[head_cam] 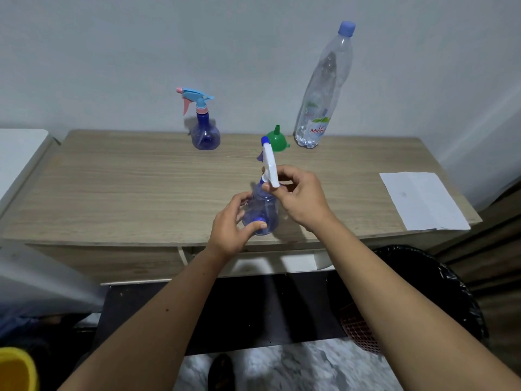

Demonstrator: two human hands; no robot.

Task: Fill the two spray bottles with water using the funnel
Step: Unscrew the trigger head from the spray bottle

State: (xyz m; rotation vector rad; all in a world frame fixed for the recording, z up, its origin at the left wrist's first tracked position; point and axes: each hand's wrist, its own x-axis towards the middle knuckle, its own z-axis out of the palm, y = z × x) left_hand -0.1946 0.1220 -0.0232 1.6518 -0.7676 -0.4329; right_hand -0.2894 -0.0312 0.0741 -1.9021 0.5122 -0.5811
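A blue see-through spray bottle (262, 210) stands near the table's front edge. My left hand (231, 225) wraps around its round body. My right hand (300, 197) pinches its white spray head (271, 165) at the neck, the head pointing away from me. A second blue spray bottle (205, 134) with a light-blue and pink head stands at the back by the wall. A green funnel (277, 140) lies mouth-down behind the white head. Right of the funnel stands a tall clear water bottle (321, 97) with a blue cap, holding a little water.
The wooden table (127, 182) runs against a pale wall. A white paper sheet (423, 200) lies at its right front corner. A black bin (439, 294) stands on the floor at right, a yellow object (15, 369) at bottom left, a white surface (19, 148) at far left.
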